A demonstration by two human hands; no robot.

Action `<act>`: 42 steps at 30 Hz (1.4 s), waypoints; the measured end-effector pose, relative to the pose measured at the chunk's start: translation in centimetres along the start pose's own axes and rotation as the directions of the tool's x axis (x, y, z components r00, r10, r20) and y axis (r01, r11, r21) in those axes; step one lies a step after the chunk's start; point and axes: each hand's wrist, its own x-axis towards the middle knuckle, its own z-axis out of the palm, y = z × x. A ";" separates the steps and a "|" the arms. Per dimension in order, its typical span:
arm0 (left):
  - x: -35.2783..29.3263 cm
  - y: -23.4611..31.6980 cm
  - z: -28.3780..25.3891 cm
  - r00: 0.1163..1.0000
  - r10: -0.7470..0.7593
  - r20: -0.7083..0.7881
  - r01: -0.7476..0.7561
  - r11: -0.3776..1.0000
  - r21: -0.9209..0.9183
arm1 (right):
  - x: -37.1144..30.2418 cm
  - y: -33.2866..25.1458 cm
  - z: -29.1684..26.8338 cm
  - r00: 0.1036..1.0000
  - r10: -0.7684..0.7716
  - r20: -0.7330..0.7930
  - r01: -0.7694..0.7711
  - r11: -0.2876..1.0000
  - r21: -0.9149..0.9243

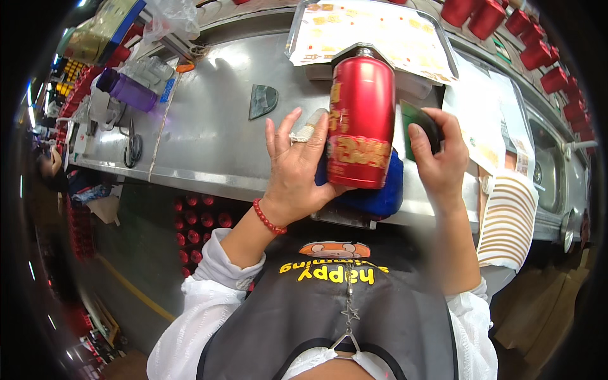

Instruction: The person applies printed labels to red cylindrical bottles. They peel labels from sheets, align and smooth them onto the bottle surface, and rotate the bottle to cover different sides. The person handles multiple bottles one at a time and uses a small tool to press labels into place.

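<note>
A red metal bottle with gold printing lies on a blue cloth-covered rest, its neck pointing away from me. My left hand is at the bottle's left side with fingers spread. Its thumb reaches to the bottle's near end, and the index finger, in a pale cover, is close beside the wall. Whether that finger touches is unclear. On the right, my right hand grips a dark green flat scraper between thumb and fingers, a little apart from the bottle. Another dark scraper-like plate lies on the metal bench to the left.
Behind the bottle, a tray holds printed sheets. Scissors and a purple bottle sit on the left of the bench. A striped paper roll hangs at right; red bottles line the back.
</note>
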 end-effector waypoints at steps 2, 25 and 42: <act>0.5 0.7 -1.0 0.998 0.056 -0.033 -0.053 0.996 0.068 | -0.4 -0.6 -0.4 0.836 -0.533 0.131 0.548 0.792 -0.269; 0.3 0.3 0.0 0.992 0.076 -0.104 -0.065 0.992 0.105 | -2.8 -1.2 0.3 0.861 -0.488 0.143 0.505 0.852 -0.137; 0.6 1.4 -0.7 0.995 -0.034 -0.089 0.038 0.998 0.047 | -0.3 -5.6 2.7 0.969 -0.046 0.243 0.084 0.985 -0.150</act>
